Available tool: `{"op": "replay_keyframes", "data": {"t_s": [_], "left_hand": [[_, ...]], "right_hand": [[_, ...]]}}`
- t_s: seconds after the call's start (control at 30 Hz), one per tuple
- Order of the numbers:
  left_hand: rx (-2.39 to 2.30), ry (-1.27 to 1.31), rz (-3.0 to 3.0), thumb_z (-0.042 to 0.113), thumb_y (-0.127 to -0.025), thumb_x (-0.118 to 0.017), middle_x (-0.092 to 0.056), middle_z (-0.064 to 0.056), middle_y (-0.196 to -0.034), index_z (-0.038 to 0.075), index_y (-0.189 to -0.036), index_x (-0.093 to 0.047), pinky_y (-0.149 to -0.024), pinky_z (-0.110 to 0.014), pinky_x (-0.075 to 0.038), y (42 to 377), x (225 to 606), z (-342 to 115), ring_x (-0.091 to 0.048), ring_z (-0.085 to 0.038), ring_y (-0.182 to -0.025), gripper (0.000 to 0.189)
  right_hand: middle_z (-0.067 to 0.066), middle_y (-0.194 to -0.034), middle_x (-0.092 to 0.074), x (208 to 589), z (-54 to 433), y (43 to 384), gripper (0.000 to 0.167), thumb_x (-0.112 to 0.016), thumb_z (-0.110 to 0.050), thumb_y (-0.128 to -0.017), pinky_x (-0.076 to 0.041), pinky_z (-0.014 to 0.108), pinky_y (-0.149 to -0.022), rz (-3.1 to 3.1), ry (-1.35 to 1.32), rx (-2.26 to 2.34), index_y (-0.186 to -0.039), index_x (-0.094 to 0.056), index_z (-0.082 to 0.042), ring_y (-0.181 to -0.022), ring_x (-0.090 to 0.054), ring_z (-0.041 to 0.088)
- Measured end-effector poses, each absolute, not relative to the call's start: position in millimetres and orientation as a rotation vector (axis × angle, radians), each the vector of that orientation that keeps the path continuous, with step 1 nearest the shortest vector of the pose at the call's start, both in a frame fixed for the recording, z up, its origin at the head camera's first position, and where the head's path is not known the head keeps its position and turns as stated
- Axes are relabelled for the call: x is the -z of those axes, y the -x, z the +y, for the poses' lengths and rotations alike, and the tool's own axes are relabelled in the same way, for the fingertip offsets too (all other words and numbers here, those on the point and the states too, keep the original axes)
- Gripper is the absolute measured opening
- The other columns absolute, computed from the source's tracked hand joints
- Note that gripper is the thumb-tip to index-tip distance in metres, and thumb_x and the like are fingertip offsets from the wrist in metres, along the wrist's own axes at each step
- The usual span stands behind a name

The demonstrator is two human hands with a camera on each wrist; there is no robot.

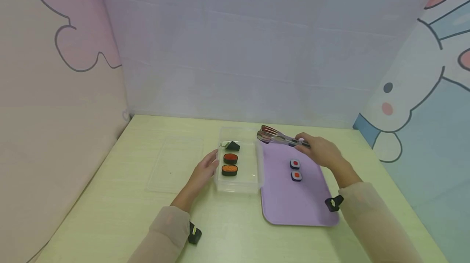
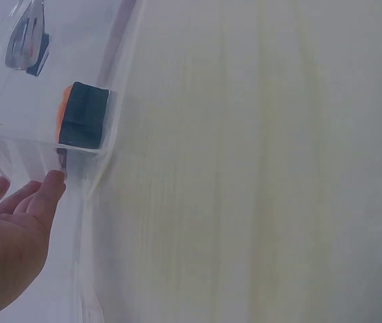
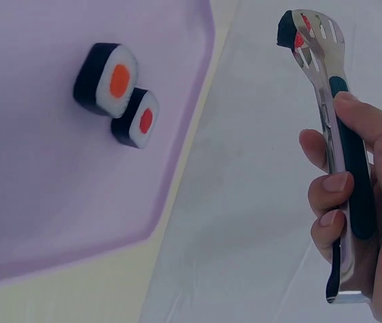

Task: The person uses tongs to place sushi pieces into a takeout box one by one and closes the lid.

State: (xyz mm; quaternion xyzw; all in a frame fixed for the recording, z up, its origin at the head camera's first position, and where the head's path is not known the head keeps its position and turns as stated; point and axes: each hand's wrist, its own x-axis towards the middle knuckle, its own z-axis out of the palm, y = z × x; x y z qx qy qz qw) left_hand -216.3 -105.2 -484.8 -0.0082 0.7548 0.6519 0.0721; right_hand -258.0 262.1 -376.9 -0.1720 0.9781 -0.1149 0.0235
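My right hand [image 1: 323,151] grips metal serving tongs [image 3: 349,161] with dark handle grips. A dark-wrapped toy sushi piece [image 3: 285,29] with red on it sits between the slotted tong heads, partly hidden by them. In the head view the tong heads hang over the upper right corner of a clear plastic box [image 1: 242,187]. Inside the box, along its left side, are an orange-topped sushi [image 1: 229,170], a red-topped sushi [image 1: 230,158] and a dark green-and-black piece [image 1: 233,145]. Fairly straight fingers of my left hand [image 1: 200,175] rest against the box's left wall.
Right of the box lies a purple tray [image 1: 293,210] bearing two sushi rolls, one with a red centre [image 1: 295,163], one with an orange centre [image 1: 296,176]. A flat clear lid [image 1: 176,165] lies on the pale table [image 1: 121,214] at left. Cloth walls [image 1: 235,63] enclose the table.
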Motion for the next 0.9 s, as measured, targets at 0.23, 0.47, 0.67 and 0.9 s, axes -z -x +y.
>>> {"op": "replay_keyframes", "data": {"t_s": [0.23,0.47,0.67,0.9], "left_hand": [[-1.967,-0.007,2.262,0.019,-0.104,-0.046,-0.035,-0.019,-0.152,0.009,-0.152,-0.035,-0.104,-0.049,-0.040,214,480,-104,-0.036,-0.036,-0.136,0.050],[-1.968,0.008,2.272,0.022,-0.104,-0.048,-0.037,-0.015,-0.152,0.013,-0.151,-0.037,-0.104,-0.048,-0.040,216,488,-104,-0.038,-0.032,-0.136,0.049],[-1.970,0.001,2.268,0.022,-0.104,-0.048,-0.037,-0.016,-0.151,0.012,-0.151,-0.036,-0.105,-0.048,-0.040,218,489,-105,-0.038,-0.033,-0.136,0.050],[-1.995,-0.019,2.231,0.020,-0.105,-0.046,-0.032,-0.018,-0.153,0.009,-0.153,-0.032,-0.106,-0.051,-0.037,220,489,-106,-0.034,-0.035,-0.138,0.051]], "right_hand": [[0.014,-0.102,-0.068,375,236,266,0.038,-0.059,-0.035,-0.098,-0.046,0.038,-0.051,3.005,0.584,0.326,-0.130,-0.055,-0.016,-0.072,-0.059,0.024],[0.011,-0.092,-0.068,381,222,274,0.037,-0.060,-0.034,-0.098,-0.043,0.035,-0.046,2.989,0.606,0.230,-0.130,-0.055,-0.018,-0.065,-0.055,0.022],[0.009,-0.089,-0.068,383,218,277,0.036,-0.061,-0.033,-0.098,-0.042,0.035,-0.046,2.991,0.612,0.202,-0.130,-0.055,-0.018,-0.062,-0.055,0.021],[0.009,-0.090,-0.068,378,213,276,0.036,-0.059,-0.033,-0.098,-0.041,0.034,-0.046,2.973,0.603,0.182,-0.130,-0.055,-0.017,-0.063,-0.056,0.021]]}}
